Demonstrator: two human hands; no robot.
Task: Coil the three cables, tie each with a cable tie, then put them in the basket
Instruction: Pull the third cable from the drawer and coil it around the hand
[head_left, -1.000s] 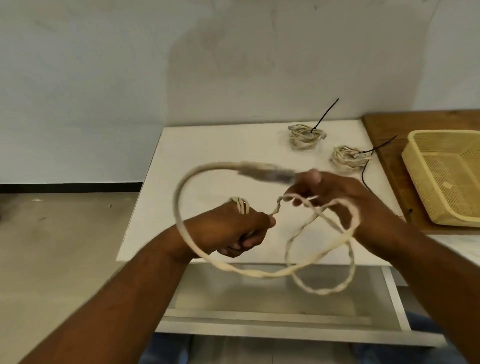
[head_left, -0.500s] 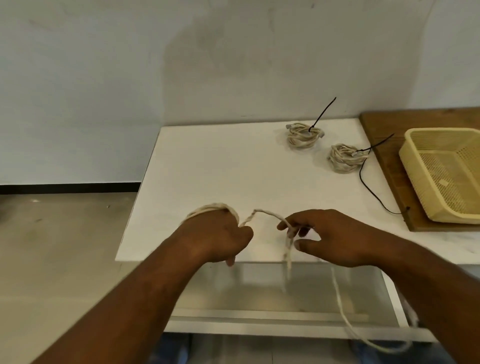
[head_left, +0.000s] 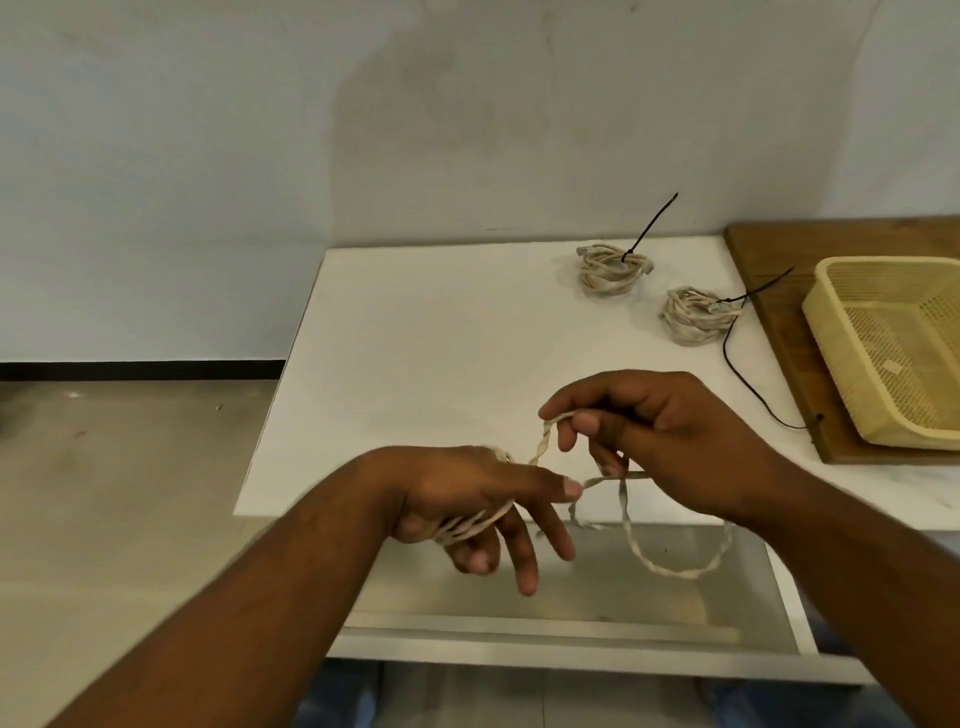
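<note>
A beige twisted cable (head_left: 675, 569) runs between both hands at the table's front edge. Several turns of it wrap around my left hand (head_left: 467, 499), whose fingers are spread. My right hand (head_left: 660, 431) pinches a strand of the same cable between thumb and fingers; a slack loop hangs below the table edge. Two coiled cables lie at the back of the table: one (head_left: 610, 270) and another (head_left: 696, 317), each with a black cable tie sticking out. A loose black cable tie (head_left: 753, 395) lies near the yellow basket (head_left: 831, 332) on the right.
The white table (head_left: 415, 364) stands against a grey wall. The basket rests on a wooden board (head_left: 779, 343) at the right. Below the table's front edge is a lower white shelf (head_left: 571, 623). Bare floor lies to the left.
The big open loop held up a second ago has been wound onto my left hand. Both hands dropped to the table's front edge, and the hanging slack has grown shorter.
</note>
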